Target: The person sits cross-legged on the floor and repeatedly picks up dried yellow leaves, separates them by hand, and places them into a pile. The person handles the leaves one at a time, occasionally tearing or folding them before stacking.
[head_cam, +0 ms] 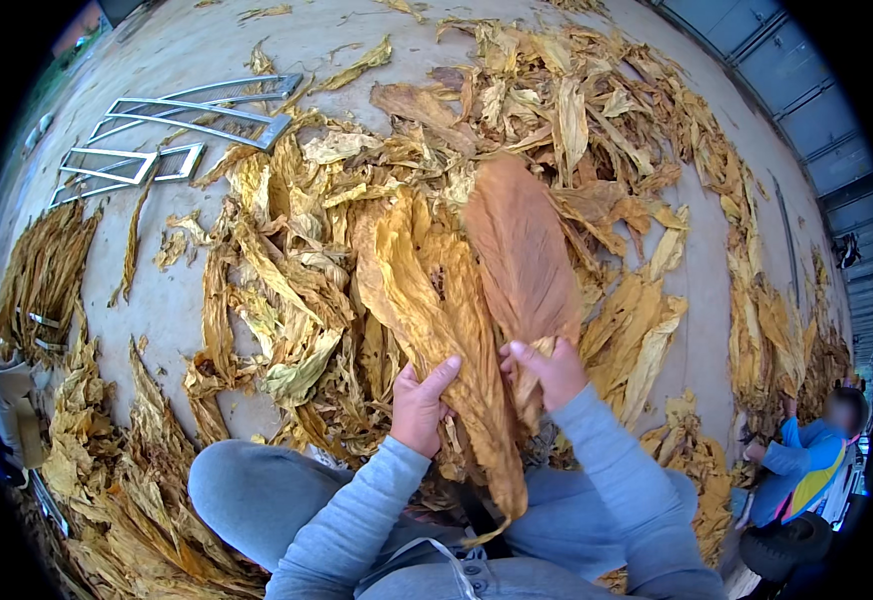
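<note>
My left hand grips long yellow-orange dried leaves, which look like tobacco, thumb on top near their lower part. The yellow leaves hang down toward my lap, with a thin stem end at the bottom. At the right, my right hand pinches the narrow lower end of a broad reddish-brown leaf, whose wide part points away from me. Beneath and beyond both hands lies a loose heap of dried leaves, yellow, tan and brown.
Metal frames with mesh lie on the concrete floor at the upper left. A bundle of leaves lies at far left, more leaf piles at lower left. Another person is at the right edge near a leaf row.
</note>
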